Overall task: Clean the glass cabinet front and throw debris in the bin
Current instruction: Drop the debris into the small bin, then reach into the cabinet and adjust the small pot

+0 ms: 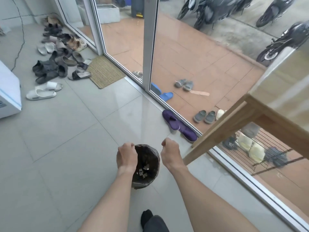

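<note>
A small round bin (147, 166) lined with a dark bag stands on the grey tiled floor below me, with pale bits of debris at its bottom. My left hand (127, 156) is curled over the bin's left rim, gripping the liner edge. My right hand (170, 153) hovers just right of the bin as a closed fist; whether it pinches anything is hidden. No glass cabinet is in view.
A wooden table (250, 118) juts in from the right. Glass sliding doors (150, 47) run diagonally, purple slippers (180, 126) beside the track. A pile of shoes (56, 64) and a doormat (105, 72) lie at left, a white appliance (8, 91) at far left.
</note>
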The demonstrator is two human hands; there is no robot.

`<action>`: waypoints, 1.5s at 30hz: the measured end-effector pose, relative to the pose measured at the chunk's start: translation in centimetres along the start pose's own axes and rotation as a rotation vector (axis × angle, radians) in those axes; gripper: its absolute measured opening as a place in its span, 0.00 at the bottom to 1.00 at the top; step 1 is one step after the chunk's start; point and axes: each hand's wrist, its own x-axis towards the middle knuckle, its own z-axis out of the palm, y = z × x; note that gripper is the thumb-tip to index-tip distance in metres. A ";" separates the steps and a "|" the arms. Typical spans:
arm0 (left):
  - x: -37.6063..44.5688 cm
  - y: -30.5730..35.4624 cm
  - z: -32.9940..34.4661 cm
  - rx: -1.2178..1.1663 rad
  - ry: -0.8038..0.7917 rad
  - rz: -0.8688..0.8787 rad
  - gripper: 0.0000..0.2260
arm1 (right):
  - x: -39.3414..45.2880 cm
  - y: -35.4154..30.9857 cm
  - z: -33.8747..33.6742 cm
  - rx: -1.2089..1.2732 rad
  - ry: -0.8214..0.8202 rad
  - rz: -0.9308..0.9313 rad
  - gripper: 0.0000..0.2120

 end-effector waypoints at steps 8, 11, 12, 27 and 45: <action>-1.6 9.1 -3.7 -0.033 0.082 0.225 0.17 | -1.9 -1.4 -12.7 -0.094 0.259 -0.176 0.11; -3.0 13.7 -4.5 -0.065 0.082 0.335 0.15 | -4.0 -0.9 -18.0 -0.022 0.348 -0.181 0.11; -3.7 15.4 -4.6 -0.067 0.085 0.383 0.15 | -4.7 -0.6 -19.6 0.008 0.394 -0.180 0.11; -15.7 37.9 0.6 -0.132 0.042 0.882 0.08 | -16.9 11.9 -40.7 -0.078 0.848 0.001 0.14; -30.9 44.6 11.7 0.002 -0.208 1.227 0.13 | -32.1 28.8 -58.1 -0.258 1.177 0.263 0.11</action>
